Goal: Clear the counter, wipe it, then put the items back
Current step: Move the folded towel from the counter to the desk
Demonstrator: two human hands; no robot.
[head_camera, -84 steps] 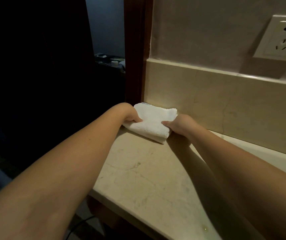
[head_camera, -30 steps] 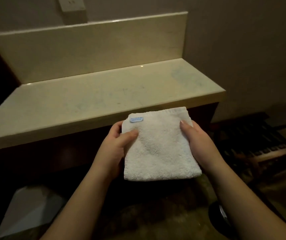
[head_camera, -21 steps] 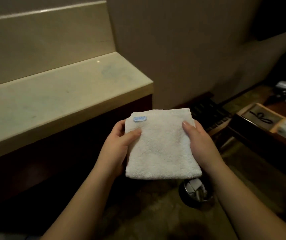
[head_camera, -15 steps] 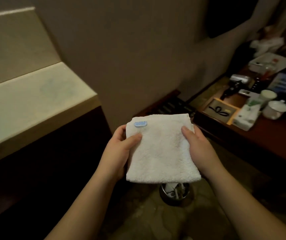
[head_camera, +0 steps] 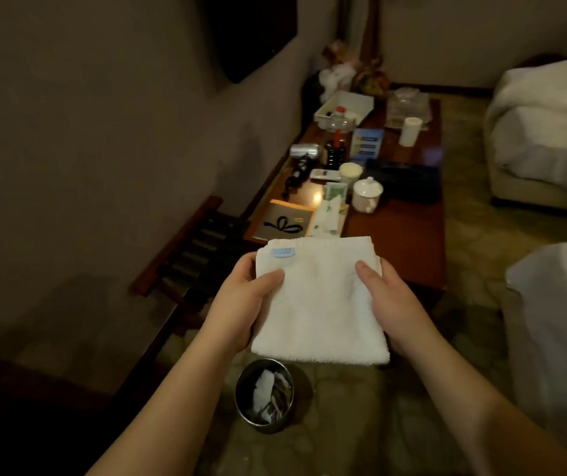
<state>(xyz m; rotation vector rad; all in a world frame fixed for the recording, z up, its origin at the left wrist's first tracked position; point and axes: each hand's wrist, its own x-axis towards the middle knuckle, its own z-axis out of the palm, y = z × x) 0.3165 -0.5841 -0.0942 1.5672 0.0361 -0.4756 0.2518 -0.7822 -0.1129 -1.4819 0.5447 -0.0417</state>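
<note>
Both hands, left (head_camera: 237,304) and right (head_camera: 392,304), pinch the folded towel (head_camera: 320,304) by its side edges (thumbs on top); it looks soft, light and floppy, so edge grips suit it.

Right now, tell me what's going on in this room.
A person holds a folded white towel in both hands, the left hand and the right hand each gripping a side, thumbs on top. They face a dark wooden table crowded with things: a hair dryer, a lidded white cup, a tissue pack. A small metal bin holding scraps sits on the floor below the towel.
</note>
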